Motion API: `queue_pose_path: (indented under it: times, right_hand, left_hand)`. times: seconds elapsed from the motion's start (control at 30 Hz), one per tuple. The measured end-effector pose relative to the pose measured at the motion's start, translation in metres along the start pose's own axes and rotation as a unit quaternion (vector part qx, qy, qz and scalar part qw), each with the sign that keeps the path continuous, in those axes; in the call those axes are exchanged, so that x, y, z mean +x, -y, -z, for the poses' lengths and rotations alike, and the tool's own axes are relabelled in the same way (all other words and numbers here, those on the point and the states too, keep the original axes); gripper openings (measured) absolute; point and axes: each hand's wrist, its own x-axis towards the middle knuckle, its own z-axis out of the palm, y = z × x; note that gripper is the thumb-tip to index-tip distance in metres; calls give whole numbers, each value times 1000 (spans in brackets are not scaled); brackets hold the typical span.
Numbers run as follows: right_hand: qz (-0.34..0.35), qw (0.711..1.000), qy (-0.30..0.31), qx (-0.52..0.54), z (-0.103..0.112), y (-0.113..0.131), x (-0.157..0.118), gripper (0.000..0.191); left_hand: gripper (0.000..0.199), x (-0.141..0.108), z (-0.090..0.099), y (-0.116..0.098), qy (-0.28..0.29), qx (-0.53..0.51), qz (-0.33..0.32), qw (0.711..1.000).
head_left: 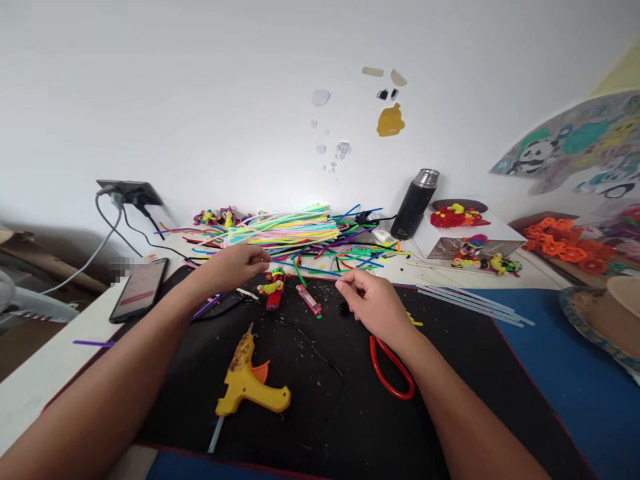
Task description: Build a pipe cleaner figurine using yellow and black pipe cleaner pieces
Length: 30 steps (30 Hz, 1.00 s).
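Note:
My left hand (240,267) is closed, its fingers curled together above the mat's back edge, just up and left of a small red and yellow pipe-cleaner figure (273,290). Whatever it may hold is too small to make out. My right hand (370,300) is also closed, thumb against the fingers, above the red-handled tool (393,373); nothing can be made out in its pinch. Between the hands lies a small pink packet (309,301). A yellow glue gun (250,383) with an orange trigger rests on the black mat (345,427), nearer to me.
A pile of coloured pipe cleaners (285,230) runs along the wall. A black flask (415,203) stands beside a white box (470,240). Clear glue sticks (475,303) lie right, a phone (140,290) left. A thin black cord (315,347) crosses the mat.

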Motion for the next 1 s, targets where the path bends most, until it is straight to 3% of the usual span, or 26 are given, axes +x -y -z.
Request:
queue_pose_path:
  times: [0.27, 0.67, 1.0]
  right_hand:
    - [14, 999, 26, -42, -1, 8, -2, 19]
    - [35, 993, 42, -105, -6, 10, -3, 14]
    - [42, 991, 55, -118, -9, 11, -3, 15]
  left_hand:
    - [47, 8, -8, 12, -18, -30, 2, 999]
    - [52, 20, -22, 8, 65, -79, -22, 995]
    - [55, 23, -24, 4, 83, -136, -32, 987]
